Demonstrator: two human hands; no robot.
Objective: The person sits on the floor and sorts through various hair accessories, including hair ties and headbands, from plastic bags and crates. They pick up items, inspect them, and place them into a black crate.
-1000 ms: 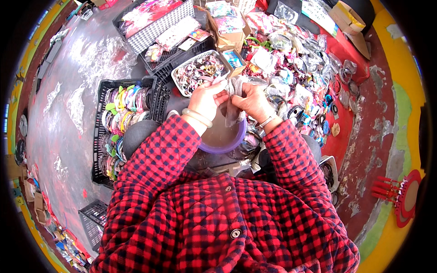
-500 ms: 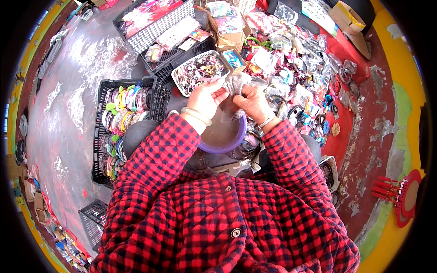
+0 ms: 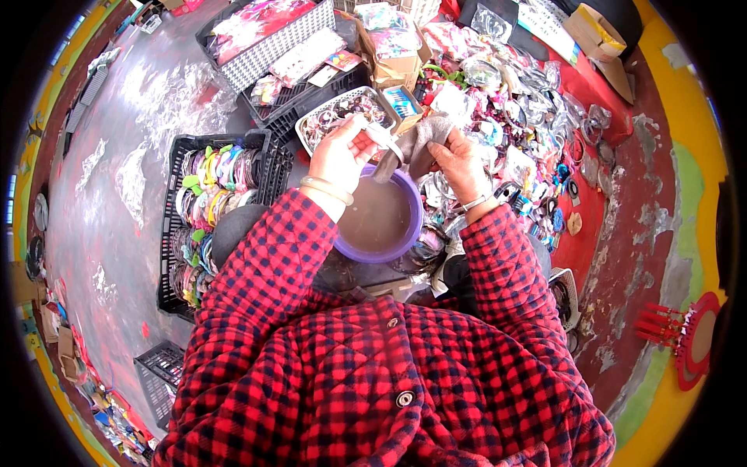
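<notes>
Both my hands are raised above the far side of a purple basin [image 3: 380, 258] of murky water. Pinched in my left hand [image 3: 340, 162] is a white curved band [image 3: 386, 142], which looks like a headband. A damp-looking grey cloth [image 3: 429, 138] hangs from my right hand [image 3: 464, 169], its fingers closed on the cloth's right side. The cloth lies against the right side of the band, and its lower end dangles over the basin. Part of the band is hidden by my fingers and the cloth.
A black crate [image 3: 166, 233] of colourful headbands stands to the left. Beyond the basin is a white basket [image 3: 305, 138] of hair accessories, near a cardboard box [image 3: 395, 71] and stacked crates. Bagged accessories [image 3: 506, 117] lie heaped on red sheeting at the right.
My hands have moved apart, the right one going right and slightly down. The cloth, bunched before, is now spread wider, and the white band shows clearly. More of the basin's water is visible.
</notes>
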